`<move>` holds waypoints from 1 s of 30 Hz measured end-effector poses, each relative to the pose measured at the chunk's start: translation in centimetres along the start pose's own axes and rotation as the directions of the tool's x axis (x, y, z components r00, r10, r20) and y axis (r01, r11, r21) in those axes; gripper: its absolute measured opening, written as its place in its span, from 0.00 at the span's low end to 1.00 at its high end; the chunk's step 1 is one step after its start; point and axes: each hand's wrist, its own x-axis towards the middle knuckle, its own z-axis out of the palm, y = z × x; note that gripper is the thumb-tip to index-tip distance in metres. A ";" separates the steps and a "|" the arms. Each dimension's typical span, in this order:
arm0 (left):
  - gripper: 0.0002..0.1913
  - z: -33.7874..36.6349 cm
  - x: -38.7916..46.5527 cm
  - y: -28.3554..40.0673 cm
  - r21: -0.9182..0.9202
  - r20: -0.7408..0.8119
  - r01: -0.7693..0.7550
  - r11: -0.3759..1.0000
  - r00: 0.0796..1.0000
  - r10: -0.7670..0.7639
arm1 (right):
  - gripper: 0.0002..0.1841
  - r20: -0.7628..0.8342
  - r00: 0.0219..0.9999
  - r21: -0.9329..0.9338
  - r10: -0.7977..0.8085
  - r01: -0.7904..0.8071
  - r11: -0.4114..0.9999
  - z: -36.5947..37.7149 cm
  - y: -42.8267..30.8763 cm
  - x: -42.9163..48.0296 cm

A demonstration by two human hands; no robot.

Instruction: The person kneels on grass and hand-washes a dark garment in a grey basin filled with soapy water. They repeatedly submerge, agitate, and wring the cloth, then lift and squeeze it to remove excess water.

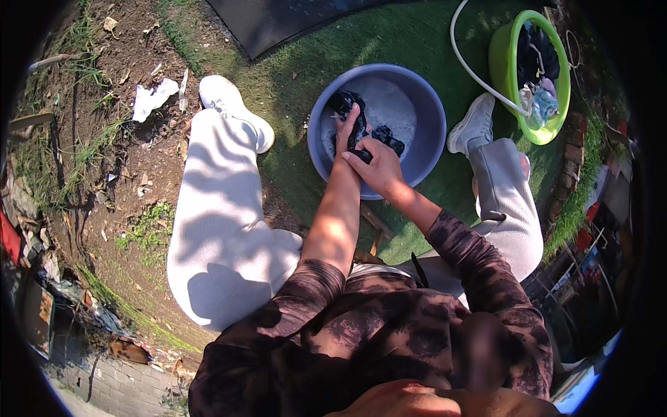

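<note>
A round grey-blue plastic basin [431, 109] with whitish sudsy water [388, 96] stands on the green ground between my feet. Over its near left part, my left hand [346, 130] grips a wet black cloth [356, 125], whose bunched far end lies at the basin's left inner side. My right hand [379, 164] is closed around the near end of the same cloth, close against my left wrist. More black cloth [388, 138] lies in the water just beyond my right hand. Parts of my left fingers are hidden behind the cloth.
A lime-green tub [497, 62] holding dark and light cloths stands at the upper right, with a white hose [465, 62] running over its rim. A dark mat [281, 18] lies at the top. White scraps [153, 99] lie on bare soil at left; bricks [572, 151] edge the right.
</note>
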 end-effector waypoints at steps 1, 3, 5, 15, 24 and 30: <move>0.32 0.5 -0.2 -0.1 0.055 -0.119 -0.024 0.998 0.992 0.030 | 0.17 -0.105 0.994 0.000 -0.041 0.041 0.999 -0.5 -0.4 1.2; 0.33 1.3 -0.4 -0.4 -0.138 0.104 0.176 0.975 0.981 -0.162 | 0.17 -0.515 0.849 -0.151 -0.116 0.043 0.988 -1.1 -0.3 4.8; 0.33 1.7 -0.7 -0.4 -0.051 0.118 0.189 0.981 0.976 -0.182 | 0.20 -0.422 0.885 -0.105 0.197 -0.264 0.959 -1.6 -0.1 7.3; 0.44 0.4 -1.3 0.6 -0.248 0.081 0.178 0.952 0.983 -0.163 | 0.19 -0.432 0.901 -0.121 0.050 -0.113 0.986 1.7 0.3 6.1; 0.39 0.5 0.3 0.2 -0.048 -0.066 0.120 0.992 0.990 -0.123 | 0.15 -0.177 0.980 0.150 0.090 -0.063 0.987 2.0 2.2 4.8; 0.50 0.8 1.5 0.2 -0.200 -0.072 -0.137 0.970 0.990 0.125 | 0.23 -0.587 0.774 0.017 0.238 -0.282 0.959 0.7 10.8 11.0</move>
